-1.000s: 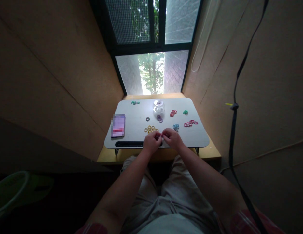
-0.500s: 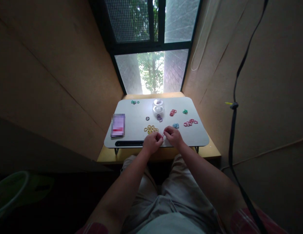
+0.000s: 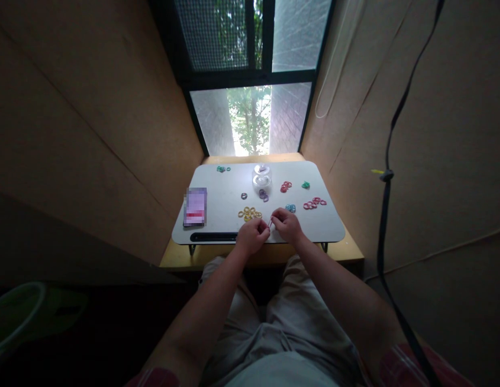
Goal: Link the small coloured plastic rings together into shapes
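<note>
Close to the front edge of the white table (image 3: 217,204), a small pink hair tie (image 3: 269,224) spans the narrow gap between my hands. My left hand (image 3: 253,235) pinches one side of it, and my right hand (image 3: 287,224) grips the other with its fingertips. Just beyond my left hand lies a loose pile of yellow hair ties (image 3: 250,213). Blue hair ties (image 3: 290,208) are right behind my right hand. My fingers hide part of the pink loop.
Further back stand a clear plastic container (image 3: 261,178), purple ties (image 3: 263,195) and a dark tie (image 3: 244,196). Red (image 3: 285,187), pink (image 3: 314,203) and green ties (image 3: 305,185) lie right; more green ones (image 3: 221,169) back left. A phone-like object (image 3: 195,207) is left. A dark strap (image 3: 382,231) hangs right.
Hardly anything differs. Both hands stay in place with the pink hair tie between them; the whole view has shifted very slightly.
</note>
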The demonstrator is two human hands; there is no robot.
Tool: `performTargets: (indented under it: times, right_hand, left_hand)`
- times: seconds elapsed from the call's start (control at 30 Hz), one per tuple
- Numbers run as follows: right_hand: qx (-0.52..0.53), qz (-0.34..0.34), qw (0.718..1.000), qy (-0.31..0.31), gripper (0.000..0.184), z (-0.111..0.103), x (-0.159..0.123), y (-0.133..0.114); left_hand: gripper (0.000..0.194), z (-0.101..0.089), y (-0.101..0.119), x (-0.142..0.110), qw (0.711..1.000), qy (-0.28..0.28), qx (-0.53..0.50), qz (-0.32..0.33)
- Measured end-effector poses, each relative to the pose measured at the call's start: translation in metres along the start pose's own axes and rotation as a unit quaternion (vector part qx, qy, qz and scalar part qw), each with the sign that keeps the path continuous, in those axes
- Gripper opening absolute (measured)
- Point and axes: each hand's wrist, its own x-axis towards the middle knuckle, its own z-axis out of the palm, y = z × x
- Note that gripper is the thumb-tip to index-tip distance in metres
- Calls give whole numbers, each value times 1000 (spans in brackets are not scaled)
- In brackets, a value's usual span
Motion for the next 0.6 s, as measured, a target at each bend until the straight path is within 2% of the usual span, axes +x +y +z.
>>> performTargets:
  times: [0.27, 0.6]
  right_hand:
    - [-8, 18, 1000, 6, 9, 0, 1, 2]
    - [-67, -43, 996, -42, 9, 0, -5, -1]
  left_hand:
    - [13, 0, -3, -2, 999, 4, -40, 2]
    - [15, 2, -1, 0, 999, 40, -32, -11]
